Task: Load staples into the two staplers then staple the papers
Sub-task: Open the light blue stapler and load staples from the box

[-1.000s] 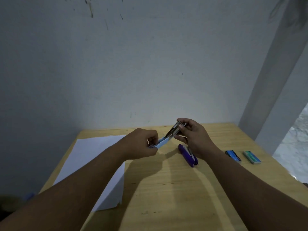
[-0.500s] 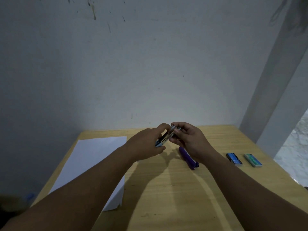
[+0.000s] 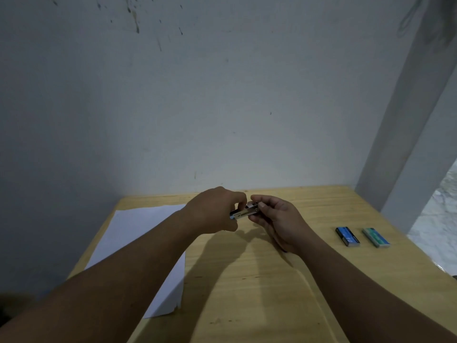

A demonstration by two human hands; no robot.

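Tabletop [image 3: 247, 280]: pale wood, visible grain, smooth with a dull sheen. Paper sheets [image 3: 138, 233]: white, matt, near corner torn. Stapler [image 3: 243, 212]: bright metal, glossy, reflective. Two staple boxes, dark blue [image 3: 347, 236] and teal [image 3: 376, 237]: printed card, slight gloss. Wall [image 3: 197, 95]: painted plaster, matt, speckled with dark marks.

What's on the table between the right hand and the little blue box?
Nothing: the head view shows only bare wooden table between the right hand and the blue box.
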